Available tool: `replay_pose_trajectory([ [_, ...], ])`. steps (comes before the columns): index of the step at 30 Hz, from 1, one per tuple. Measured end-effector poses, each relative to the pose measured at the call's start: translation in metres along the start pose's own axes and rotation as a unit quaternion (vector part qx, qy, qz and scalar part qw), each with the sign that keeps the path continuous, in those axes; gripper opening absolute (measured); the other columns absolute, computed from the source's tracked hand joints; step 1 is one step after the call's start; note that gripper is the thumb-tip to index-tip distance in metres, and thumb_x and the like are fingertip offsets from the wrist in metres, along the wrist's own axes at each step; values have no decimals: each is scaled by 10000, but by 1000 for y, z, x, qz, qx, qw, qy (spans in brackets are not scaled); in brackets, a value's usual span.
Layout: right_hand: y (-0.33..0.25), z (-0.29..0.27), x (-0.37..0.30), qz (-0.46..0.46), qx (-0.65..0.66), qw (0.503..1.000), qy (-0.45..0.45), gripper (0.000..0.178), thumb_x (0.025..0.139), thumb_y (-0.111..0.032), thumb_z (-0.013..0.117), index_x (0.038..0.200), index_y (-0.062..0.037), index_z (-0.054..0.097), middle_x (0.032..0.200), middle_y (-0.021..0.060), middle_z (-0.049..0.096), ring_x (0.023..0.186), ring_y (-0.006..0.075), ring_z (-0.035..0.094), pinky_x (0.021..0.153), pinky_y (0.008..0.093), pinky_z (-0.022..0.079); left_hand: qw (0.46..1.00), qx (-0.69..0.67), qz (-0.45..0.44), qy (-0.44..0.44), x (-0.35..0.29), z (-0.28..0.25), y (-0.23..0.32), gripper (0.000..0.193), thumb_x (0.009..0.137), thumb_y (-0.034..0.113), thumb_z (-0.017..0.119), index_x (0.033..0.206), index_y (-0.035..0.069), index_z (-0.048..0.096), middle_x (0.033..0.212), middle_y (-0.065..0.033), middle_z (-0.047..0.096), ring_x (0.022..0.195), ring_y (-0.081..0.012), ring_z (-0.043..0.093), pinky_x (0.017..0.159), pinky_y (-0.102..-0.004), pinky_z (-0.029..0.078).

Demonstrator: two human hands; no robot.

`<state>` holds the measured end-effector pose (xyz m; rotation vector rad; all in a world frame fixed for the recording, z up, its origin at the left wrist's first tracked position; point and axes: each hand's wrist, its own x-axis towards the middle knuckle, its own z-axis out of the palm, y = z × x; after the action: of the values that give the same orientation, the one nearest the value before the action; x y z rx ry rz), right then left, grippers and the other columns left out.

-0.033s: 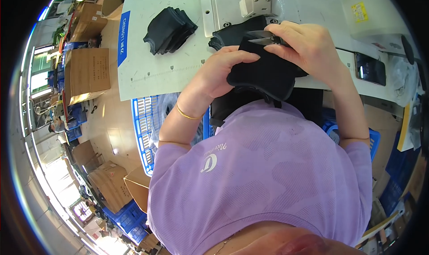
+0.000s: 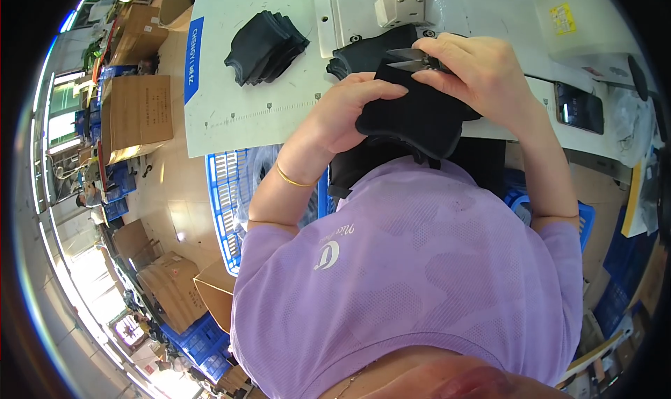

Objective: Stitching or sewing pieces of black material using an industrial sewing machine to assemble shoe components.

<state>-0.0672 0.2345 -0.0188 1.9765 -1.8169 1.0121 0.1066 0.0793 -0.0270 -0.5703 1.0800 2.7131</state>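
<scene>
The left hand (image 2: 341,112) grips black fabric (image 2: 416,116). The right hand (image 2: 482,70) holds snips (image 2: 412,65), blades apart, at its upper edge. A dark stack (image 2: 267,49) lies on the white table (image 2: 241,130).

Black fabric piece (image 2: 412,116) in the left hand (image 2: 339,116), small metal snips (image 2: 407,65) in the right hand (image 2: 482,70).

So the fabric's plain matte black with a wavy, rounded outline, pinched along its left side with the left hand's thumb flat on top. Most of it spreads out to the right of that hand, and the near edge droops toward the wearer in a soft curve; can't tell if it's one layer or more. The snips poke out left from the right hand's fingertips, two pointy grey blades parted, sitting just beyond the left thumb over the fabric's far end. Can't tell if they're touching the cloth.
</scene>
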Motion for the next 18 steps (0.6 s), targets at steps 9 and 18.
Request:
replay_pose_trajectory([
  [9,5,5,-6,18,10,1000,-3,258,867,-278,715,981,-56,652,786,47,661,611,237,627,523,335,468,997,70,-6,40,-1,11,1,217,907,98,614,1055,-54,661,973,-118,711,844,-172,705,746,-278,575],
  [18,78,-1,-63,423,-123,898,8,309,940,-322,621,1126,-83,682,804,129,689,753,345,661,709,420,506,995,-79,12,-63,2,-13,-4,269,993,98,494,1104,-102,635,1096,-191,694,957,-266,708,836,-354,594],
])
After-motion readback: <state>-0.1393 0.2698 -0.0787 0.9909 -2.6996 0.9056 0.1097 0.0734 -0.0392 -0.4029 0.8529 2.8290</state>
